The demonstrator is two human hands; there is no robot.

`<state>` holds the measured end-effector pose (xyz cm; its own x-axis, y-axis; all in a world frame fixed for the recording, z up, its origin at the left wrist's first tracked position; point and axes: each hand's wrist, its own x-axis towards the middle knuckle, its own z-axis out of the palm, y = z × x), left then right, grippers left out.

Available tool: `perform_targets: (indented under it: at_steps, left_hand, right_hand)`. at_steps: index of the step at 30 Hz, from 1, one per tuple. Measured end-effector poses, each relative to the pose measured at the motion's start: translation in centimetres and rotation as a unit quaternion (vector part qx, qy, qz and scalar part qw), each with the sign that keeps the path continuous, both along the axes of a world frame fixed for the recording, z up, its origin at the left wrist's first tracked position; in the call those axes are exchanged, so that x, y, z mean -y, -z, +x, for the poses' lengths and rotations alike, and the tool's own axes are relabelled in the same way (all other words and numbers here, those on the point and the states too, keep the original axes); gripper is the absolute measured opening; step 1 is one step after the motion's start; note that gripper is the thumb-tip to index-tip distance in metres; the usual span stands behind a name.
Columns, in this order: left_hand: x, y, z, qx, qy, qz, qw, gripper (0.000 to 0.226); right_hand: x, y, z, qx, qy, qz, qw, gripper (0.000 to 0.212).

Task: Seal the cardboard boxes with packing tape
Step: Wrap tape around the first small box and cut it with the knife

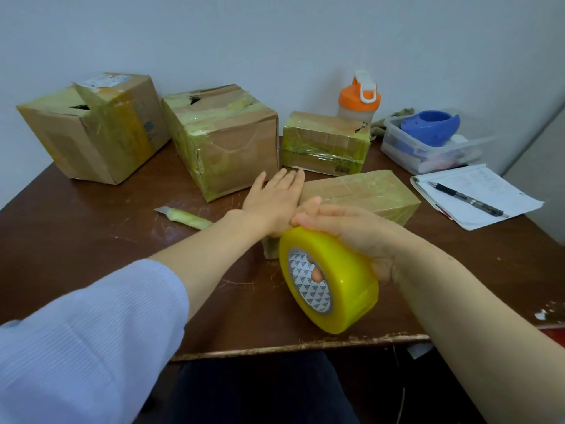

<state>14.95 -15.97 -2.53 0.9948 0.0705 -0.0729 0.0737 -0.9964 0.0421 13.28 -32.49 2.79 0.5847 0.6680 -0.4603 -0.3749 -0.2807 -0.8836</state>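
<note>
Here, on a scuffed table (91, 240) by a wall (275, 41), left hand (272, 200) lies spread, seemingly on box (367, 191); right hand (351, 234) clasps tape (345, 270).

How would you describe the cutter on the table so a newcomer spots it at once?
Start at the brown table, then the dented box standing second from the left. Just in front of it, left of the left forearm, lies the cutter: a short grey blade with a handle wrapped in yellowish tape, unlike the black pen far right.

1. Scratched brown worktop (91, 240) across the middle.
2. Upper left to centre: big box (94, 130), middle box (223, 142), small box (324, 142); flat box (367, 194) just below.
3. Centre left: knife (183, 217).
4. Right: bottle (359, 99), tub (428, 148), notepad (477, 194).
</note>
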Motion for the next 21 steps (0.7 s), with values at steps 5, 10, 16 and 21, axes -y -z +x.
perform_targets:
  at_steps: [5, 10, 16, 21]
  left_hand:
    - [-1.1, 0.3, 0.0, 0.041, -0.026, -0.040, 0.998, 0.076]
    - [-2.2, -0.2, 0.7, 0.016, -0.067, -0.139, 0.988, 0.075]
    - [-2.8, 0.3, 0.0, 0.060, -0.103, -0.215, 0.969, 0.059]
    - [-2.5, 0.6, -3.6, 0.148, 0.054, -0.319, 0.935, 0.061]
  right_hand:
    - [0.2, 0.2, 0.0, 0.028, -0.009, -0.004, 1.000, 0.029]
    - [0.1, 0.3, 0.0, 0.023, -0.005, 0.003, 1.000, 0.027]
    - [0.2, 0.5, 0.0, 0.029, -0.001, 0.000, 1.000, 0.032]
    - [0.3, 0.6, 0.1, 0.040, 0.008, 0.005, 0.999, 0.024]
